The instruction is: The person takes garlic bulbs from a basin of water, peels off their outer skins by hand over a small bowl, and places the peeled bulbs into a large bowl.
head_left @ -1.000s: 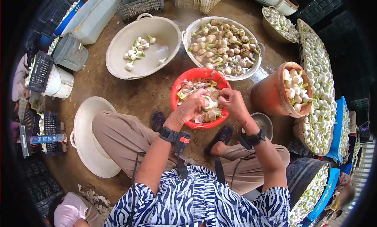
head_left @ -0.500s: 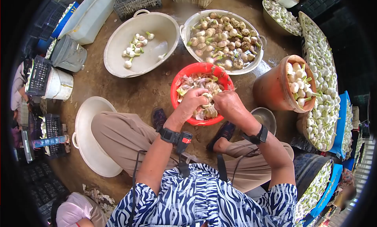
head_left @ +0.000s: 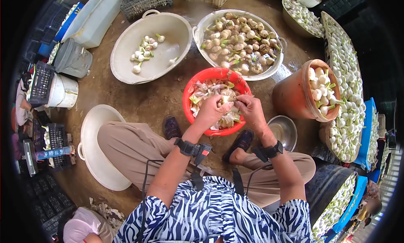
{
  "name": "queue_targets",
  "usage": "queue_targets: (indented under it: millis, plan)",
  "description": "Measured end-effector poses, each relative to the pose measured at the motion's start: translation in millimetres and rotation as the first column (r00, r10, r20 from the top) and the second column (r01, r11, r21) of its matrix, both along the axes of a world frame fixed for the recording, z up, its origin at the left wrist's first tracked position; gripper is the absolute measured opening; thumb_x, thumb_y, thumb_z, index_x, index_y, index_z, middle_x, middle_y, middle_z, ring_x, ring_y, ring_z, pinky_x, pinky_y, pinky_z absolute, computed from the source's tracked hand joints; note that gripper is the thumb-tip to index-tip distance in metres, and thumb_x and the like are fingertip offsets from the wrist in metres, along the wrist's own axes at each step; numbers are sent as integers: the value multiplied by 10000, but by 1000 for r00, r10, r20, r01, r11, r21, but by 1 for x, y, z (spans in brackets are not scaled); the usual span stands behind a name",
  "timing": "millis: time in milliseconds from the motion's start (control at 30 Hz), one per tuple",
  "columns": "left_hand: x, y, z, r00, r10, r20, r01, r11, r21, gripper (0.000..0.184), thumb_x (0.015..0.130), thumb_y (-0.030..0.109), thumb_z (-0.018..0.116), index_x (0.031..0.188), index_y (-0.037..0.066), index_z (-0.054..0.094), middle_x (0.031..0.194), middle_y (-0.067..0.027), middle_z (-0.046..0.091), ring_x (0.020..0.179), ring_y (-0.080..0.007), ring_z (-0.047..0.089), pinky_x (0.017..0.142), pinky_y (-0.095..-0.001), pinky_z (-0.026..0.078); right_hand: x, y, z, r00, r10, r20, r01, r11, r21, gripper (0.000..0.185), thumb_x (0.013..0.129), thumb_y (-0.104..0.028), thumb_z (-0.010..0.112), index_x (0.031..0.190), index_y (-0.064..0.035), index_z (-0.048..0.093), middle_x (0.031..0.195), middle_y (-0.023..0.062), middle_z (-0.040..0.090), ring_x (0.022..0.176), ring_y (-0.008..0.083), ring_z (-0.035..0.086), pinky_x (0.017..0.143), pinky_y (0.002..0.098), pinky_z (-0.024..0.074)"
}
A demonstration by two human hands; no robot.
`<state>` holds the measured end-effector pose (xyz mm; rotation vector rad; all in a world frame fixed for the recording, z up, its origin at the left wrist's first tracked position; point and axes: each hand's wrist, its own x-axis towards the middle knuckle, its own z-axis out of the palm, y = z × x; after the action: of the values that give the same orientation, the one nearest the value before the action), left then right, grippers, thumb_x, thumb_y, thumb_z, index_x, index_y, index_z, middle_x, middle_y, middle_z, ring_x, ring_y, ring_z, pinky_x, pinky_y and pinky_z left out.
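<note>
Over a red basin [head_left: 188,88] full of papery garlic peelings [head_left: 210,88], my two hands meet around a pale garlic bulb [head_left: 227,99], partly hidden by my fingers. My left hand [head_left: 210,112] is closed on the bulb from the left. My right hand [head_left: 252,113] pinches at its right side with thumb and forefinger; whether it grips the bulb itself or a loose skin on it is hard to make out.
Beyond stand a basin of unpeeled garlic in water [head_left: 204,58] and a wide basin [head_left: 122,53] with several white bulbs. An orange bucket [head_left: 292,93] of garlic and a metal bowl [head_left: 290,131] sit at right. A white basin [head_left: 99,159] lies by my left leg; another person [head_left: 84,226] is lower left.
My right hand has turned and drawn a little nearer to my body, its fingers now showing more. The left hand remains at the bulb.
</note>
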<state>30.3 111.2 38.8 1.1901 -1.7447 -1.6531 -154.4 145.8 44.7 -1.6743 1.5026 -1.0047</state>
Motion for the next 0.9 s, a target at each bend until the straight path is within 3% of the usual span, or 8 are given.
queue_targets:
  millis: [100, 167, 200, 333, 467, 500, 633, 900]
  plan:
    - [2, 0, -2, 998, -30, -62, 29, 1000, -11, 488, 808, 170, 640, 1226, -19, 473, 1078, -53, 576, 953, -130, 576, 838, -259, 486, -5, -6, -6, 866, -128, 483, -40, 946, 323, 100, 875, -93, 577, 853, -2, 610, 752, -20, 585, 661, 63, 505, 590, 242, 430]
    - [-6, 1, -4, 805, 123, -580, -94, 992, 81, 447, 852, 237, 624, 1206, 0, 487, 1044, -34, 587, 882, -122, 594, 767, -259, 511, 7, -9, 2, 742, -207, 637, -36, 937, 346, 87, 882, -89, 564, 856, -13, 599, 756, -28, 570, 659, 51, 491, 581, 229, 420]
    - [-10, 1, -5, 805, 122, -580, -97, 993, 74, 447, 852, 237, 624, 1206, 0, 487, 1044, -34, 587, 882, -122, 594, 767, -259, 511, 13, -11, 8, 585, -282, 760, -39, 927, 373, 76, 889, -85, 551, 859, -24, 587, 760, -36, 555, 656, 39, 476, 573, 216, 410]
    - [-6, -4, -11, 884, 178, -433, -29, 944, 329, 368, 870, 113, 556, 1211, 1, 480, 1039, -46, 596, 943, -125, 593, 787, -283, 528, 10, -13, -6, 873, -108, 476, 27, 984, 174, 92, 904, -92, 526, 890, -27, 590, 784, -33, 570, 673, 26, 478, 574, 205, 399]
    - [-1, -6, -2, 661, 421, -621, 49, 801, 596, 356, 856, 115, 587, 1196, 46, 507, 1081, -78, 605, 1011, -195, 591, 843, -323, 507, 11, -16, 12, 886, -326, 329, 297, 945, 137, 125, 883, -86, 528, 824, 12, 576, 700, 15, 574, 625, 74, 491, 571, 249, 416]
    - [1, -4, 0, 559, 486, -672, 64, 783, 619, 364, 845, 116, 605, 1190, 52, 511, 1095, -80, 601, 1032, -209, 580, 863, -348, 496, 1, -19, 6, 930, -365, -28, 367, 928, 69, 152, 854, -109, 551, 874, 35, 595, 718, 122, 611, 614, 200, 563, 609, 316, 453]
    - [4, -2, -16, 383, 610, -694, 77, 727, 682, 399, 830, 161, 651, 1192, 71, 512, 1157, -85, 580, 1098, -228, 539, 913, -388, 463, -5, -10, -29, 971, -9, -238, 64, 972, 226, 258, 813, -167, 626, 992, 17, 595, 818, 210, 637, 761, 370, 618, 672, 413, 482]
    - [2, 7, 7, 413, 431, -802, 50, 869, 493, 490, 796, 136, 694, 1236, 71, 488, 1150, -62, 556, 1068, -194, 548, 913, -335, 470, 25, -14, 45, 978, -67, 198, 37, 988, 150, 152, 853, -93, 600, 876, 44, 662, 691, 46, 645, 622, 97, 592, 551, 264, 461]
